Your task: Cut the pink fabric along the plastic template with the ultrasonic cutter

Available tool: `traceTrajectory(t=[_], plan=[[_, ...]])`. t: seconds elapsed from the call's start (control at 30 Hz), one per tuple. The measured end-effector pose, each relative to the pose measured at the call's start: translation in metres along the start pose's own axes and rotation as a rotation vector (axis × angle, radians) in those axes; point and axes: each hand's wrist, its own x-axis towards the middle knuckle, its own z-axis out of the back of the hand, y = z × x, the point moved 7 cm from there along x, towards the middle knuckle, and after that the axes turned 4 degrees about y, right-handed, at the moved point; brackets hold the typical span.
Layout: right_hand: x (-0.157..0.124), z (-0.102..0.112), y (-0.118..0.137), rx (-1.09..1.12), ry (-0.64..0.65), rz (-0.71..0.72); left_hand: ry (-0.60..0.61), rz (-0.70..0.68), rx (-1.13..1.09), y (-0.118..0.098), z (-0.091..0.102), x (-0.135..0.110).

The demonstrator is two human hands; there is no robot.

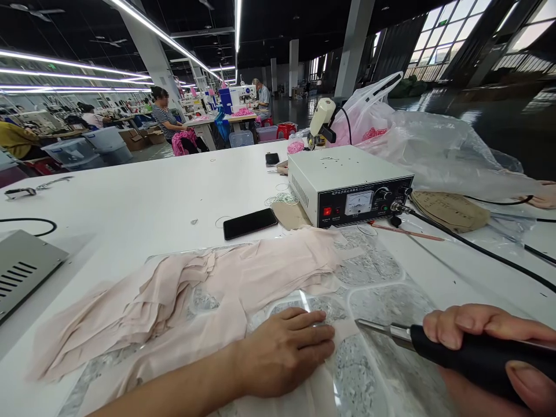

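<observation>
My left hand (289,350) lies flat, fingers stretched out, on a clear plastic template (373,269) with pale pink fabric beneath or around it. My right hand (490,330) is wrapped round the black handle of an ultrasonic welding pen (391,331). Its pointed metal tip is just right of my left fingertips, at a narrow strip of pink fabric; whether it touches cannot be made out. Several layers of thin pale pink fabric (278,266) lie loosely piled across the template, to the left and beyond my left hand. The template's left part is covered by fabric.
A grey control box (347,168) with a dial and red switch stands behind, its black cable (478,246) running right. A phone (251,223), brown card pieces (452,211) and plastic bags (438,147) lie about. Another grey box (26,269) is at left; people work at machines beyond.
</observation>
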Motion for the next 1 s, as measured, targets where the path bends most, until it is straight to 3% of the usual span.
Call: traceTrajectory(t=[0.4, 0.47, 0.6, 0.7, 1.0], plan=[[0.003, 0.012, -0.008, -0.012, -0.016, -0.005, -0.003, -0.025, 0.008, -0.001, -0.001, 0.001], [0.002, 0.008, -0.005, -0.028, -0.006, 0.015, -0.013, -0.03, 0.008, -0.002, -0.001, 0.0], [-0.004, -0.013, -0.006, -0.008, 0.004, -0.135, -0.024, -0.029, 0.017, -0.001, -0.002, 0.0], [-0.008, -0.025, -0.002, 0.003, 0.037, -0.148, -0.018, -0.021, 0.019, 0.0, -0.003, 0.001], [-0.003, -0.025, -0.003, -0.019, 0.051, -0.142, 0.018, -0.013, 0.023, -0.001, -0.006, 0.0]])
